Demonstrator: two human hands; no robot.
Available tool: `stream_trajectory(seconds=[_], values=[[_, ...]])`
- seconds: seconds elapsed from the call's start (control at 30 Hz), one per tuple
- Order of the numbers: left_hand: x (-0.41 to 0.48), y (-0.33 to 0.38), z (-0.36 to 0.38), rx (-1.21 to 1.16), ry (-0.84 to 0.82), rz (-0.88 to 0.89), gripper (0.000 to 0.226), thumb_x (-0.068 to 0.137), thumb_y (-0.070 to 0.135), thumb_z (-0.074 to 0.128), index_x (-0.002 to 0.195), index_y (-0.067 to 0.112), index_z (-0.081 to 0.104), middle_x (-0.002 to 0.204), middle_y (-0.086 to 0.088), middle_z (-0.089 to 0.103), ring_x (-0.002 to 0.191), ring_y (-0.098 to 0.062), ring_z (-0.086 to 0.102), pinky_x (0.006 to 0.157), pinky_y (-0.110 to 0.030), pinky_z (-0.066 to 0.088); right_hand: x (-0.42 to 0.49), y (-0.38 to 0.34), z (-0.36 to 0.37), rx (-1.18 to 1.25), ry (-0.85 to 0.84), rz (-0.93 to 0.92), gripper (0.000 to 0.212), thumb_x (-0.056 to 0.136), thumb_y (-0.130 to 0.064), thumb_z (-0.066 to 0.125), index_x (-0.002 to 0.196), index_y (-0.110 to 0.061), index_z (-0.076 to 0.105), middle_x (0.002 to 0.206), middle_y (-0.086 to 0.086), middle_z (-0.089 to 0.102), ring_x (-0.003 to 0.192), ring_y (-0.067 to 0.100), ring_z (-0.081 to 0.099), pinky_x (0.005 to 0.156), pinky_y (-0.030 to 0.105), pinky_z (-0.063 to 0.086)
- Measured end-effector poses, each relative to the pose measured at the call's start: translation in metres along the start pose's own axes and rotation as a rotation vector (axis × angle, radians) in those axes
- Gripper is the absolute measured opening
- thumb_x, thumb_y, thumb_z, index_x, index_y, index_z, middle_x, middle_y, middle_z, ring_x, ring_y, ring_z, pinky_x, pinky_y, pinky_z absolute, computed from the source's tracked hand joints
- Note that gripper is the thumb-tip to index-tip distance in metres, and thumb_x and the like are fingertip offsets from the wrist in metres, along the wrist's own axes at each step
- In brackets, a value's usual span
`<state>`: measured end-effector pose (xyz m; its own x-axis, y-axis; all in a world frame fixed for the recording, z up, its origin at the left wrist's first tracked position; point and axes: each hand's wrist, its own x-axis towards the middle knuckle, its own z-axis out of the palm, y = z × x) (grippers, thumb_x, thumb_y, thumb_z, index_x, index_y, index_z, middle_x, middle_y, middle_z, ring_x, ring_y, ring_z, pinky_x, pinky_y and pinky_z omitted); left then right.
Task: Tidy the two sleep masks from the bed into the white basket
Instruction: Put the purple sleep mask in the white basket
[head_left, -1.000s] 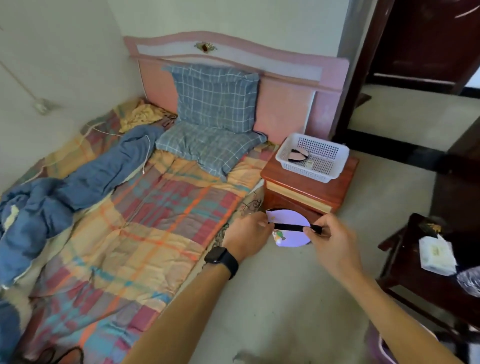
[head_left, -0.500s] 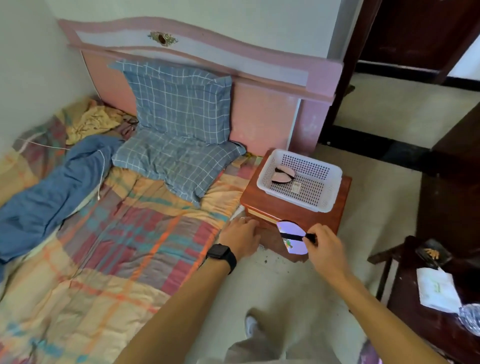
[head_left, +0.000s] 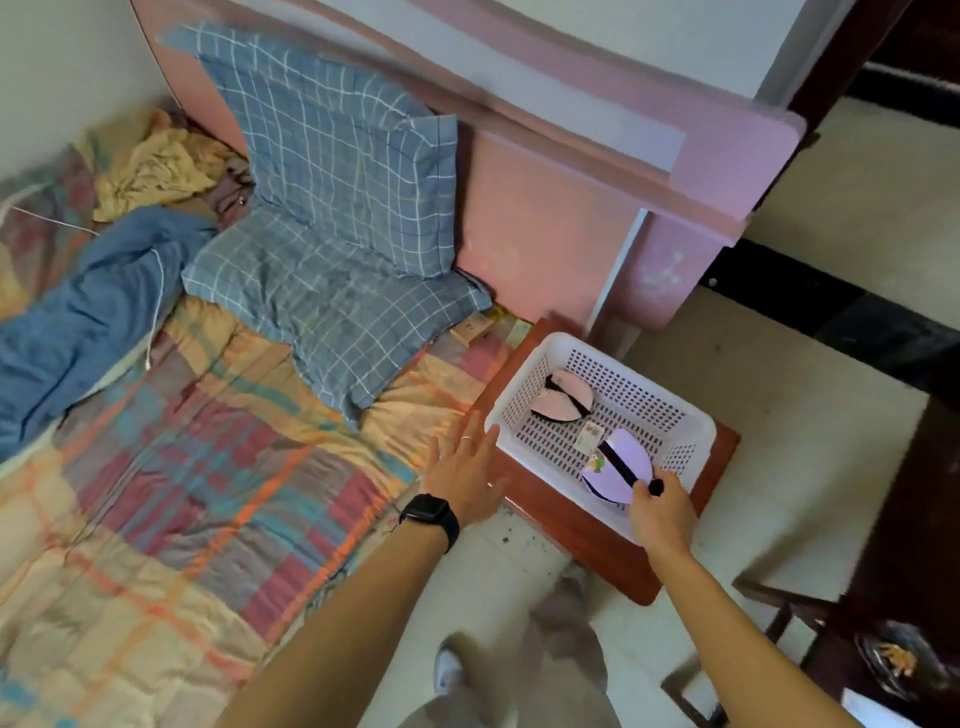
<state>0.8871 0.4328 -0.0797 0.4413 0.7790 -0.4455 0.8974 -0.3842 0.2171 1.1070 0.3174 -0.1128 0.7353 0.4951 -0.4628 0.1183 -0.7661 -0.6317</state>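
Observation:
The white basket (head_left: 524, 387) stands on a red-brown bedside table (head_left: 582, 540) beside the bed. A pink sleep mask (head_left: 569, 397) lies folded in the basket's far left part. My right hand (head_left: 660, 512) pinches the black strap of a lilac sleep mask (head_left: 621, 457) and holds it inside the basket, at the near right. My left hand (head_left: 462, 475) hovers flat with fingers spread just left of the basket, over the edge of the bed (head_left: 208, 467). A black watch sits on that wrist.
Two blue checked pillows (head_left: 332, 218) lean against the pink headboard (head_left: 545, 218). A blue blanket (head_left: 78, 322) lies at the left of the bed. A dark wooden chair (head_left: 857, 639) stands at the lower right. My legs and a shoe show on the floor below.
My right hand has carried the lilac mask up from in front of the table into the basket. My left hand has let go of the mask and opened beside the basket.

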Motion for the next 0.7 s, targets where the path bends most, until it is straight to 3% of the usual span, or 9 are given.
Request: stream_trajectory(seconds=[0.3, 0.47, 0.6, 0.7], values=[[0.075, 0.024, 0.048, 0.012, -0.031, -0.108, 0.088, 0.091, 0.06, 0.037, 0.154, 0.025, -0.014, 0.163, 0.002, -0.021, 0.152, -0.023, -0.011, 0.12, -0.052, -0.005, 0.118, -0.001, 0.03, -0.051, -0.117, 0.117, 0.027, 0.098, -0.015, 0.05, 0.123, -0.008, 0.058, 0.116, 0.017, 0.067, 0.102, 0.037, 0.061, 0.076, 0.033, 0.042], [0.083, 0.022, 0.065, 0.027, -0.039, -0.124, 0.093, 0.089, 0.069, 0.028, 0.152, 0.022, -0.021, 0.159, 0.004, -0.03, 0.148, -0.018, -0.022, 0.118, -0.048, -0.011, 0.136, 0.009, 0.046, -0.182, -0.083, 0.008, 0.007, 0.097, -0.022, 0.055, 0.096, -0.015, 0.053, 0.098, 0.016, 0.07, 0.073, 0.027, 0.058, 0.066, 0.036, 0.047], [0.081, 0.025, 0.065, 0.022, -0.043, -0.131, 0.092, 0.089, 0.068, 0.028, 0.152, 0.022, -0.02, 0.158, 0.005, -0.032, 0.146, -0.016, -0.026, 0.117, -0.047, -0.013, 0.131, 0.011, 0.049, -0.37, -0.069, -0.088, 0.032, 0.096, -0.035, 0.051, 0.115, -0.009, 0.045, 0.11, 0.018, 0.06, 0.07, 0.032, 0.061, 0.054, 0.037, 0.048], [0.08, 0.027, 0.061, 0.023, -0.039, -0.136, 0.092, 0.09, 0.067, 0.03, 0.152, 0.021, -0.02, 0.158, 0.005, -0.032, 0.145, -0.016, -0.027, 0.116, -0.045, -0.015, 0.114, 0.015, 0.048, -0.612, -0.108, -0.235, 0.065, 0.084, -0.04, 0.064, 0.134, -0.013, 0.032, 0.137, 0.021, 0.043, 0.096, 0.038, 0.06, 0.06, 0.04, 0.054]])
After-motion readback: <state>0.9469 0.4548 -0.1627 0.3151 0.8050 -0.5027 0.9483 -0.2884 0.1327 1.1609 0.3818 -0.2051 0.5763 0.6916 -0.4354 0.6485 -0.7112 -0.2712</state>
